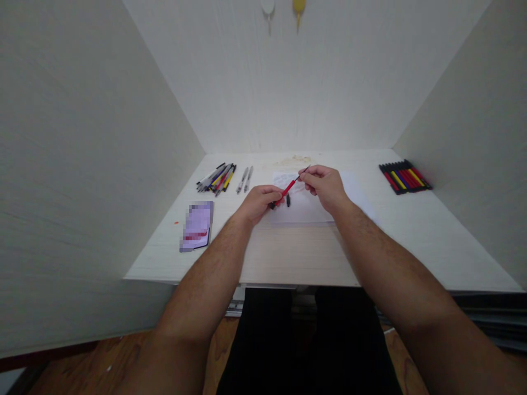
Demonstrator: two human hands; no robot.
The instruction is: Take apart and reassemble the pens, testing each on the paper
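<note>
My left hand (260,204) is closed around a red pen barrel (289,188), which slants up to the right and has a dark end near my palm. From the barrel's upper end sticks a thin dark pen refill (297,178). Thumb and fingers of my right hand (324,185) pinch that refill near its far tip. Just below the barrel, a small black pen part (288,201) lies on white paper (317,211). Both hands are over this paper, which bears faint scribbles under the barrel.
Left on the desk (284,252) lie a pile of mixed pens (217,179) and two grey pens (246,180). A phone (197,226) is nearer the left edge. Far right is a row of red, yellow and blue pens with black ends (405,178). Walls enclose three sides.
</note>
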